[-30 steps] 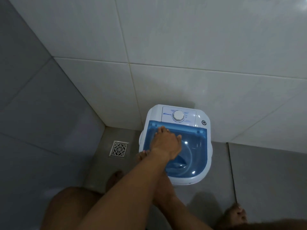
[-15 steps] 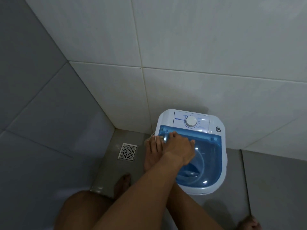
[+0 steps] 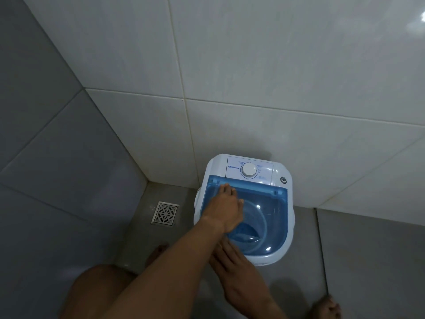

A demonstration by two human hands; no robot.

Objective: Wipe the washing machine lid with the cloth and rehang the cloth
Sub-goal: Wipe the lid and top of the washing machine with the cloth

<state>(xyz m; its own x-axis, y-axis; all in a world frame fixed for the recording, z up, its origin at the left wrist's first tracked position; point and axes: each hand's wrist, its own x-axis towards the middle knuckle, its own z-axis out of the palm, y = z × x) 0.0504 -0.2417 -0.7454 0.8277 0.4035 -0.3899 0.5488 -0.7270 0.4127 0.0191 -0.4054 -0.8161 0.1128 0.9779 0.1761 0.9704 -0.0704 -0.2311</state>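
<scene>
- White tiled wall [image 3: 253, 65] fills the top of the view and meets a grey wall [image 3: 46, 134] in a corner on the left.
- Grey floor [image 3: 368, 249] runs below both walls.
- A small white washer [image 3: 291, 226] stands on the floor with its back against the white wall, near the corner.
- Its lid [image 3: 271, 215] is clear blue and lies closed over the tub (a round tub shows through it), just in front of the control panel.
- The left hand [image 3: 224, 210] lies palm down on the left part of the lid, fingers straight and close together, their tips near the lid's back edge; whether a cloth sits under the palm cannot be told.
- The right hand [image 3: 230, 259] is at the washer's front-left edge, below the left forearm, which crosses over it and hides its fingers, so its grip cannot be told.
- A bare knee [image 3: 96, 288] shows at bottom left.
- A square metal drain [image 3: 165, 213] sits in the floor left of the washer.
- A bare foot [image 3: 327, 308] shows at bottom right.
- A white dial [image 3: 249, 169] is centred on the panel.
- A small round button [image 3: 283, 180] sits right of the dial.
</scene>
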